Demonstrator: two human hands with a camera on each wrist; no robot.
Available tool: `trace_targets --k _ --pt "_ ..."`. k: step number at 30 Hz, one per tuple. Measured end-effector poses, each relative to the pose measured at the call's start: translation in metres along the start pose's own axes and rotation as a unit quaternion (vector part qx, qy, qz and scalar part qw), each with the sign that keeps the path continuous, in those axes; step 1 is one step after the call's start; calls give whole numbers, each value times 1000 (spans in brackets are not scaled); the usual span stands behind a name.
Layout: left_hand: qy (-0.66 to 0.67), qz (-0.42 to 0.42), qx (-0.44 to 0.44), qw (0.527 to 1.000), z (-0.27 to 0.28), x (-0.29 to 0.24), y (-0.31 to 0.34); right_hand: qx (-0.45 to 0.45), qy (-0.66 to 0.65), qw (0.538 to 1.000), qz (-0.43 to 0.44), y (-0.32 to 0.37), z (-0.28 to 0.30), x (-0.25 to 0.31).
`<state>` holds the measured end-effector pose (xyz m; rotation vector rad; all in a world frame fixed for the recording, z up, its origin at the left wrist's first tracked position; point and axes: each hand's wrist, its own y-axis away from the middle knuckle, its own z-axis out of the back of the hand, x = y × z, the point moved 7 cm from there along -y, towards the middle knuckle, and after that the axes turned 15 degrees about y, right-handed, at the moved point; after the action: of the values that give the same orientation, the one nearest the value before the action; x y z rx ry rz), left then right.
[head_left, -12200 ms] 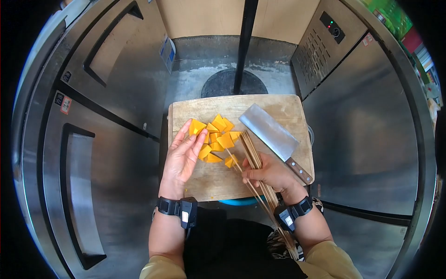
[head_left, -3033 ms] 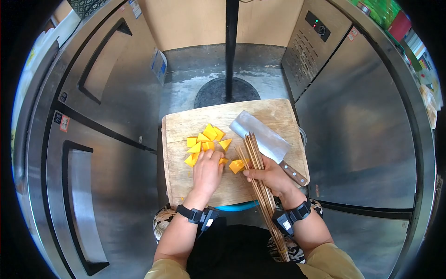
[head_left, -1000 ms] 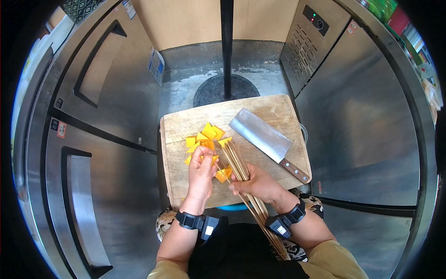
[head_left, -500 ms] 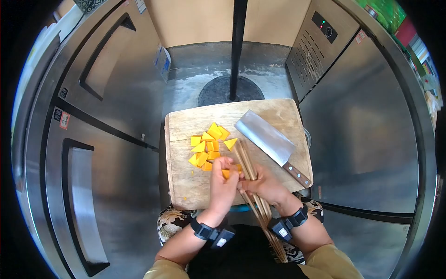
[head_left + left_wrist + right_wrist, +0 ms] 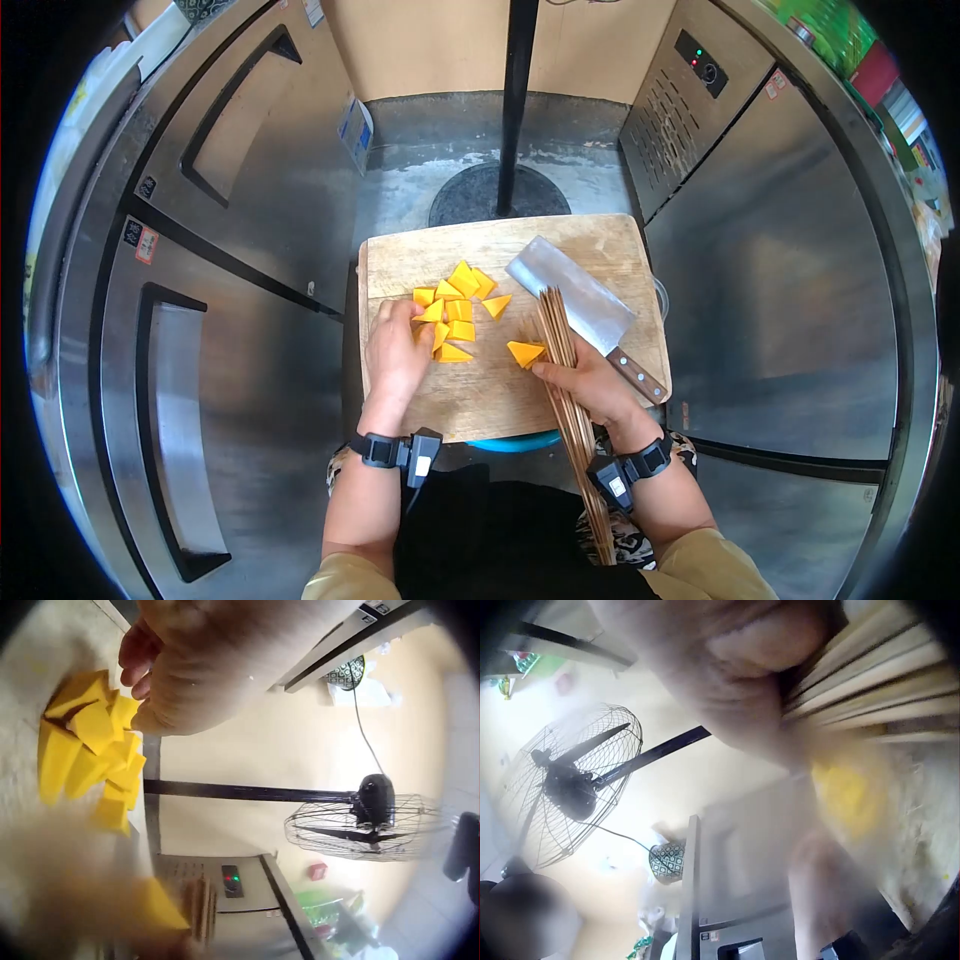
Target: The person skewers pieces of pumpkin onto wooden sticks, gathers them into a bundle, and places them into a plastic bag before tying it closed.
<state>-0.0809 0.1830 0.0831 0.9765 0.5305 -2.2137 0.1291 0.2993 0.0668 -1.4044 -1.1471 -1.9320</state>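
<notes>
My left hand (image 5: 398, 352) is at the left side of a loose pile of yellow pieces (image 5: 458, 309), its fingertips touching the nearest ones; whether it pinches one is unclear. In the left wrist view the bent fingers of that hand (image 5: 217, 667) are beside the yellow pile (image 5: 94, 727). My right hand (image 5: 600, 385) grips a bundle of thin wooden sticks (image 5: 572, 420), tips pointing away from me. Yellow pumpkin-like chunks (image 5: 525, 352) sit just left of the sticks by the right thumb; their stick is mostly hidden. The right wrist view shows the sticks (image 5: 877, 675) close up.
A wooden cutting board (image 5: 490, 400) lies in front of me. On its right side rests a cleaver (image 5: 572, 292), handle toward me. Steel cabinets (image 5: 790, 250) flank both sides. Behind the board stands a black pole (image 5: 514, 110) on a round base.
My left hand has left the right hand and moved left to the pile. The right hand has kept its grip on the sticks, now with yellow chunks showing beside it.
</notes>
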Motion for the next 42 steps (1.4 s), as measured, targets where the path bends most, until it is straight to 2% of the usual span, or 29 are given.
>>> trace_targets --k 2,8,11,17,20,29,32,33,34,35,36,38,42 --pt "-56 -41 -12 998 -6 1 -1 0 10 1000 7 0 -1 -3" --pt "-22 86 18 996 -21 13 -8 10 9 1000 -10 2 -5 -4" --pt "-17 52 1 998 -24 2 -7 20 -10 999 -37 0 -7 -10" --pt "-40 -99 15 994 -28 -13 -5 21 -47 997 -51 3 -11 4" --pt "-50 -57 74 994 -32 -10 -4 25 -50 997 -50 1 -12 -1" --pt "-42 10 33 999 -28 0 -5 29 -59 996 -53 -1 -15 -5" --pt "-5 -45 4 999 -22 5 -9 38 -65 996 -56 -1 -17 -2" --pt "140 1 17 990 -24 16 -11 42 -67 995 -54 -1 -17 -2" --pt "282 48 30 958 -28 26 -13 46 -69 995 -51 -2 -18 -3" --pt "417 95 42 903 -34 33 -13 50 -72 995 -48 -4 -19 -7" --pt "502 144 50 851 -36 32 -12 54 -74 995 -46 -5 -21 -9" --pt "653 237 61 717 -38 21 -6 55 -77 994 -59 -4 -23 -5" --pt "737 290 65 607 -45 4 3 62 -96 991 -68 -4 -27 -2"
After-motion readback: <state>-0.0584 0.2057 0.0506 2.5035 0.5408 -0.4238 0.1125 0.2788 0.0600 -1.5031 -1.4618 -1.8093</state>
